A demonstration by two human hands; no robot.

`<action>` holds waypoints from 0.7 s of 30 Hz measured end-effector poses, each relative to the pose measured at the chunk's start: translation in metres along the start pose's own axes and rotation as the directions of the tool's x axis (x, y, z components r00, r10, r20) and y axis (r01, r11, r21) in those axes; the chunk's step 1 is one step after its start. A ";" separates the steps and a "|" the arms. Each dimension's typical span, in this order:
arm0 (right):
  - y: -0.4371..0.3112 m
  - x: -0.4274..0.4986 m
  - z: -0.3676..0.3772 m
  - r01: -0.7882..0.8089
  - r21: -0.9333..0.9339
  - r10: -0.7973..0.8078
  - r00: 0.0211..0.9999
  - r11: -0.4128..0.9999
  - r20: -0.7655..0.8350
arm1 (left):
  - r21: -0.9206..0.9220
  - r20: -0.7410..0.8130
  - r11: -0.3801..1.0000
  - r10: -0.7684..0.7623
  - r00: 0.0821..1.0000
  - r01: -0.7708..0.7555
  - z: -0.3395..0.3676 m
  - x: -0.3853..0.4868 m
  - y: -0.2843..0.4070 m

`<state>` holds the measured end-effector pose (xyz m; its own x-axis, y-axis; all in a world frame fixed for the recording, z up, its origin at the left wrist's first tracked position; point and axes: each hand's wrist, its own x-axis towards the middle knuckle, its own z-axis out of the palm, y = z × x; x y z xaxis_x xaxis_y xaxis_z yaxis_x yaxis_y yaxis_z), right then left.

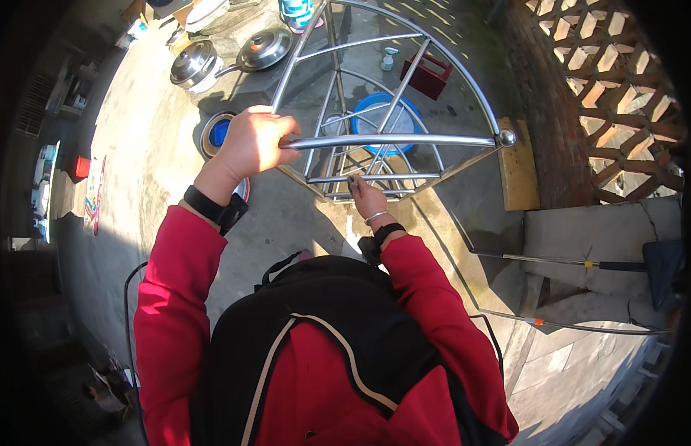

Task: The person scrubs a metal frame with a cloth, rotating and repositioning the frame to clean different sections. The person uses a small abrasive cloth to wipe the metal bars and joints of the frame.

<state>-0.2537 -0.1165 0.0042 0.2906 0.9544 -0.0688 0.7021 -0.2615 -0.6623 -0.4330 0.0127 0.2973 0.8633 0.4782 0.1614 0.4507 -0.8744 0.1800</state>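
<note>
A corner-shaped metal rack [395, 140] of shiny tubes stands in front of me, with a ball [507, 137] at one top corner and several tiers below. My left hand [253, 136] is closed around its top tube near the left corner. Lower down, my right hand [370, 199] pinches a small dark pad or cloth [353, 184] against a lower crossbar [401, 177]. What exactly this dark piece is, I cannot tell. Both wrists wear black straps, and a bracelet [375, 218] circles the right one.
Beyond the rack's bars sits a blue basin [417, 114]. Near it are a spray bottle [388, 58] and a dark red stool or caddy [426, 77]. A lidded frying pan [266, 49] and a lidded pot [194, 62] stand at upper left. Long-handled tools [551, 260] lie right, below a brick lattice [618, 100].
</note>
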 end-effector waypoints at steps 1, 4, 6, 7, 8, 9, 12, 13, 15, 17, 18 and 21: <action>-0.007 0.002 0.001 0.050 0.015 -0.052 0.994 0.999 0.095 | 0.001 -0.007 1.000 0.005 1.000 -0.005 -0.001 -0.001 0.000; -0.018 0.003 -0.011 0.134 -0.065 -0.120 0.976 0.989 0.183 | -0.010 0.035 0.998 -0.054 0.998 0.055 -0.003 -0.003 0.002; -0.018 0.004 -0.026 0.174 -0.033 -0.172 0.983 0.984 0.061 | 0.021 0.081 0.996 -0.091 0.993 0.090 -0.002 -0.003 0.002; -0.018 0.007 -0.032 0.165 -0.028 -0.166 0.985 0.986 -0.054 | 0.041 0.084 0.994 -0.106 0.991 0.103 -0.001 -0.002 0.003; -0.017 0.012 -0.040 0.229 -0.072 -0.239 0.954 0.971 -0.182 | 0.028 0.055 0.995 -0.092 0.994 0.091 0.000 -0.002 0.003; -0.015 0.017 -0.045 0.275 -0.120 -0.298 0.921 0.954 -0.252 | 0.021 0.015 0.997 -0.077 0.997 0.076 0.002 -0.001 0.004; -0.017 0.024 -0.040 0.225 -0.455 -0.293 0.952 0.862 -0.084 | 0.000 0.014 0.997 -0.079 0.997 0.079 0.004 -0.001 0.004; -0.020 0.026 -0.031 0.276 -0.473 -0.317 0.948 0.837 -0.008 | -0.011 0.006 0.997 -0.082 0.997 0.082 0.004 -0.001 0.004; -0.033 0.025 -0.005 0.340 -0.511 -0.292 0.940 0.789 0.176 | -0.019 0.061 0.995 -0.093 0.994 0.095 0.002 -0.001 0.002; -0.047 0.032 0.018 0.382 -0.396 -0.360 0.924 0.835 0.131 | -0.028 0.090 0.994 -0.099 0.991 0.102 0.000 -0.001 0.002; -0.054 0.037 0.027 0.446 -0.357 -0.406 0.895 0.821 0.183 | -0.031 0.090 0.994 -0.100 0.991 0.103 0.000 -0.001 0.002; -0.068 0.041 0.037 0.516 -0.307 -0.469 0.856 0.800 0.216 | -0.031 0.123 0.992 -0.119 0.985 0.124 0.000 -0.001 0.002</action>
<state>-0.3139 -0.0544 0.0185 -0.2208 0.9711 0.0911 0.9112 0.2387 -0.3358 -0.4326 0.0105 0.2978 0.8249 0.5650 0.0178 0.5467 -0.8054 0.2290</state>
